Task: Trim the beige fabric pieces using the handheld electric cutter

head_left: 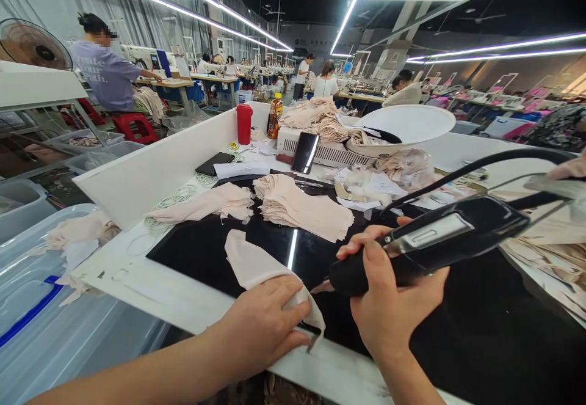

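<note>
My left hand [263, 325] presses down on the near end of a pale beige fabric piece [251, 264] that lies on the glossy black work surface [480, 332]. Its fingers are curled over the cloth's edge. My right hand [389, 307] is wrapped round the handle of a black corded hand tool [439, 237], whose tip points at the fabric's corner near my left fingers. A stack of the same beige pieces [302, 206] lies further back on the black surface, with another folded piece [206, 203] to its left.
A white partition [151, 173] borders the table on the left. Clear plastic bins [55, 325] stand below it. Behind are a red bottle [244, 123], a phone [305, 152], a white machine [329, 151] heaped with fabric and a white lamp shade [407, 124]. Other people work at distant sewing tables.
</note>
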The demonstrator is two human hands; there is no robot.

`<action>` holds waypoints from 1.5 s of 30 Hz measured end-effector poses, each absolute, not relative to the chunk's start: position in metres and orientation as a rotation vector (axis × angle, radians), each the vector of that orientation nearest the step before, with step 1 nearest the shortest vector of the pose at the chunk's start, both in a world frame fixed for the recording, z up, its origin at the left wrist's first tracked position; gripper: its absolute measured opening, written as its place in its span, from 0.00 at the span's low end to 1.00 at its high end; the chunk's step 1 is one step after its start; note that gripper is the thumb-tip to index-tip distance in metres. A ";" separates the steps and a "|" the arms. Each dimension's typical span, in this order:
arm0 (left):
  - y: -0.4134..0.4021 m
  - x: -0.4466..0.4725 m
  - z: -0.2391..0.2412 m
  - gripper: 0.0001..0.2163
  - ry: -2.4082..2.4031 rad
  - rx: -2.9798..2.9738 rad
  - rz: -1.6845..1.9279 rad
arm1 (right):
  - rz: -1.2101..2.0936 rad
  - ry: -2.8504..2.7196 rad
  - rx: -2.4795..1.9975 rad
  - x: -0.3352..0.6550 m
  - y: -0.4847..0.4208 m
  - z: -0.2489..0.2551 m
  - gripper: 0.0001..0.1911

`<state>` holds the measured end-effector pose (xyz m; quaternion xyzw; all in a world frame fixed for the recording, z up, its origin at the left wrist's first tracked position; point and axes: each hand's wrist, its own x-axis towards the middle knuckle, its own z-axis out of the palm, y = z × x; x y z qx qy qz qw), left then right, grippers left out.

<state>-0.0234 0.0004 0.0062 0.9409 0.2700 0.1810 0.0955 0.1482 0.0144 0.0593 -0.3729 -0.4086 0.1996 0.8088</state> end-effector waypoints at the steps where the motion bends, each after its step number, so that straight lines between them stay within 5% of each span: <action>1: 0.000 -0.023 0.005 0.18 0.798 2.795 0.547 | 0.428 -0.874 -0.788 0.148 0.017 0.059 0.23; 27: 0.001 -0.020 -0.006 0.22 0.788 2.831 0.644 | 0.501 -0.855 -0.789 0.150 0.022 0.056 0.24; 45: 0.038 -0.044 0.013 0.16 0.682 2.880 0.420 | 0.479 -0.928 -0.804 0.165 0.044 0.062 0.21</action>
